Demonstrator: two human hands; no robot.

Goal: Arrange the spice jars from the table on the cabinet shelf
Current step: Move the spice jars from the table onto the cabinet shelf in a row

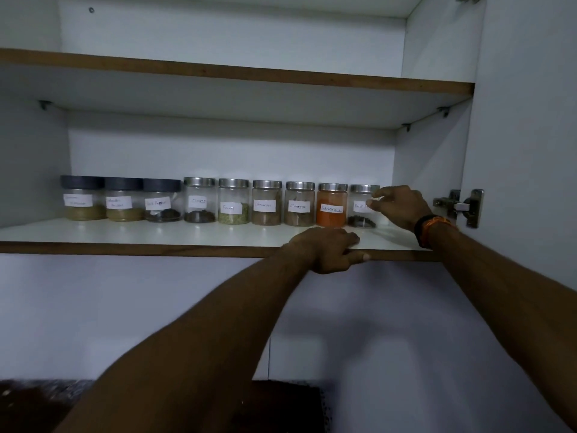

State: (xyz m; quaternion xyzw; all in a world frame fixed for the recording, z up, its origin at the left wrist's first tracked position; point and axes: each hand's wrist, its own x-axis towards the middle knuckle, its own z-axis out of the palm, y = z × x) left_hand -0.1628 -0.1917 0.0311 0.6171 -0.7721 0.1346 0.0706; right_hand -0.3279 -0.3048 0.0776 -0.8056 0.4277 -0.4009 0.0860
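A: Head view, starting at the left of the cabinet shelf point(131, 234): what stands there?

B: A row of nine spice jars along the back. First come three dark-lidded jars point(120, 199), shoulder to shoulder, two with tan powder and the third with dark bits. Their paper labels are too blurred to read with confidence.

A: And after those?

B: Six steel-lidded ones. A cloves jar point(199, 200), a jar of green seeds point(234, 201), then two cinnamon jars point(283, 203), then the red chilli powder jar point(332, 205), bright orange nearly to the lid. Last on the right is the black pepper jar point(361, 206), with only a low dark heap at its bottom.

A: Where is the left hand?

B: The left hand point(331, 250) is in front of the row, below the chilli and pepper jars and apart from them. Its fingers lie over the shelf's top and the thumb presses the brown front edge point(187, 249), so it grips the shelf and no jar.

A: The right hand?

B: The right hand point(401, 206) is at the right side of the black pepper jar, fingertips at its lid and label, loosely curled. Whether they truly pinch the glass or merely touch it I cannot tell. A dark and orange wristband point(432, 226) sits on that wrist, and just right of it is the door hinge point(460, 206).
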